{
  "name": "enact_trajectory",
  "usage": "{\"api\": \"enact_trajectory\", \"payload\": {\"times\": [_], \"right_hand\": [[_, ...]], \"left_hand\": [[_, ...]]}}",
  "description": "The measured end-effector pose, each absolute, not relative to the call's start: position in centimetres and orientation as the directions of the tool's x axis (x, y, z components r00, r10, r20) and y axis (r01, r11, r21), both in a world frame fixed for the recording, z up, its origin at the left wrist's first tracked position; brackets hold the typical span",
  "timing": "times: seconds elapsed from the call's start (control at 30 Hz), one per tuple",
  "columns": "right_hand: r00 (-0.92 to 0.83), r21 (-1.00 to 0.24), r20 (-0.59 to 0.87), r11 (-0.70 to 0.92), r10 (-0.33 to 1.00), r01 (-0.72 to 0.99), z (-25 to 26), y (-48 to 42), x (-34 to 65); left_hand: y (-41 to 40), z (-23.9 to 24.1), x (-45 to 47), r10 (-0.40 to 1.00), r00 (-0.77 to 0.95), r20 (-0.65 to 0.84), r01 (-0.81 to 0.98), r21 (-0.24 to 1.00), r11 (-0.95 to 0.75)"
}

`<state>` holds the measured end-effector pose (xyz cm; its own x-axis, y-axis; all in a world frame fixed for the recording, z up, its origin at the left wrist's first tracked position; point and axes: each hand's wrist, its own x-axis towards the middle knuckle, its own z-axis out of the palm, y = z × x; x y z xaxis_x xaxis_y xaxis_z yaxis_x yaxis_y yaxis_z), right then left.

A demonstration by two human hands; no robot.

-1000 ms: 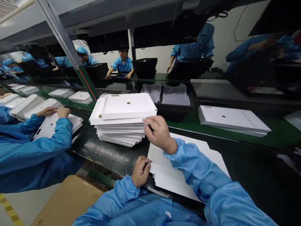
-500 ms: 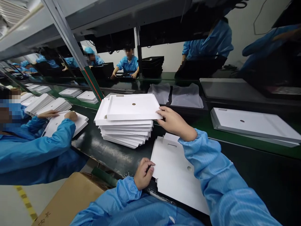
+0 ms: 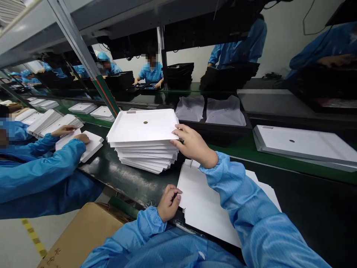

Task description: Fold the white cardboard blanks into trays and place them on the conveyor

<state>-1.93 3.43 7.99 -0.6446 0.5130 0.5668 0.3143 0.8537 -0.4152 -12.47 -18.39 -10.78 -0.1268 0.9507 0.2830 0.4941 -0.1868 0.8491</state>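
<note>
My right hand (image 3: 193, 144) has its fingers closed at the right edge of a shallow white cardboard tray (image 3: 158, 126). The tray has a small round hole and lies squarely on top of a stack of similar white pieces (image 3: 147, 158). Lower down, my left hand (image 3: 169, 203) is curled at the left edge of a flat white cardboard sheet (image 3: 206, 208), thumb and forefinger at that edge. The sheet lies on the bench before me, with my right sleeve covering part of it. Whatever is under my left fingertips is hidden.
A co-worker's hands (image 3: 65, 130) work on white card at left, beside more stacks (image 3: 47, 121). White trays (image 3: 304, 145) lie at right. Behind, a black tray (image 3: 220, 128) holds items in translucent wrapping. A slanted post (image 3: 104, 96) and a cardboard box (image 3: 86, 230) stand nearby.
My right hand has moved left with the white cardboard tray, which now lies more squarely over the stack. My left hand has stayed at the sheet's edge.
</note>
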Motion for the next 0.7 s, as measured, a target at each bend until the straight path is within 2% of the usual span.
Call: {"api": "enact_trajectory", "payload": {"times": [0.13, 0.23, 0.33, 0.47, 0.6, 0.67, 0.7], "right_hand": [[-0.733, -0.305, 0.527, 0.901, 0.430, 0.309, 7.7, 2.8, -2.1], [-0.721, -0.311, 0.498, 0.875, 0.482, 0.371, 7.8, 2.4, -2.0], [-0.638, -0.347, 0.524, 0.826, 0.564, 0.445, 7.9, 2.6, -1.1], [-0.599, -0.336, 0.519, 0.790, 0.609, 0.512, 6.3, 3.8, 3.7], [-0.685, -0.288, 0.293, 0.745, 0.667, 0.602, 1.9, 4.3, 11.7], [-0.677, -0.280, 0.170, 0.694, 0.716, 0.663, -0.4, 3.9, 15.2], [-0.663, -0.279, 0.118, 0.665, 0.739, 0.692, -1.4, 3.7, 16.7]], "left_hand": [[-18.3, -10.6, -12.7, 0.946, -0.134, 0.294, 0.491, 0.849, -0.194], [-18.1, -10.4, -12.9, 0.944, -0.135, 0.301, 0.498, 0.844, -0.198], [-17.9, -10.2, -13.1, 0.941, -0.131, 0.311, 0.514, 0.833, -0.204], [-17.9, -9.6, -13.6, 0.921, -0.132, 0.365, 0.580, 0.783, -0.227], [-16.2, -7.1, -14.2, 0.894, -0.068, 0.443, 0.684, 0.673, -0.282], [-14.0, -5.2, -13.9, 0.900, 0.103, 0.424, 0.697, 0.615, -0.370], [-12.5, -4.2, -13.5, 0.905, 0.219, 0.366, 0.708, 0.579, -0.405]]}}
